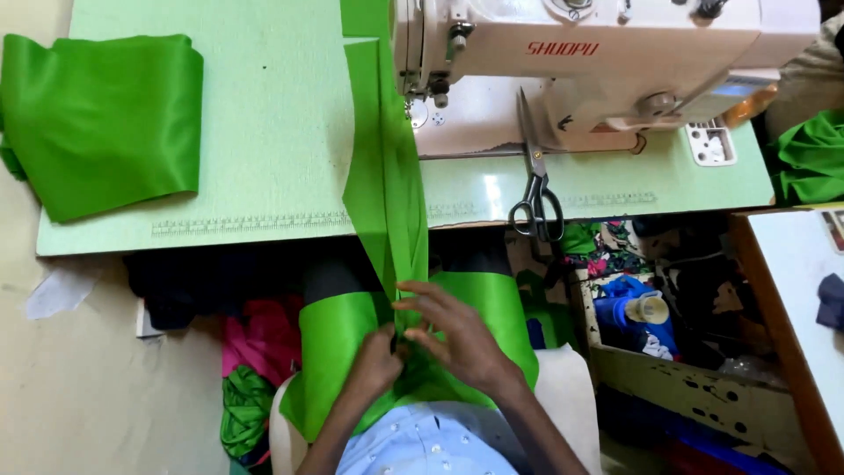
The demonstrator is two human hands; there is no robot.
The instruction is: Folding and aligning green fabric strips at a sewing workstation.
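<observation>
Folded green cloth (101, 123) lies on the far left of the table (264, 132), untouched, apart from the work. Centre: a long green strip (384, 185) runs from under the sewing machine (571, 53) needle area, over the table edge, down to the lap. Left hand (380, 359) pinches the strip's folded edge at the lap; right hand (453, 339) sits just beside it, fingers pressing and holding the same fold. Judgement: the strip looks threaded under the presser foot, edges being aligned, most of the length not through yet. Scissors (536, 189) rest right of the strip, unused. More green fabric (809, 158) far right.
</observation>
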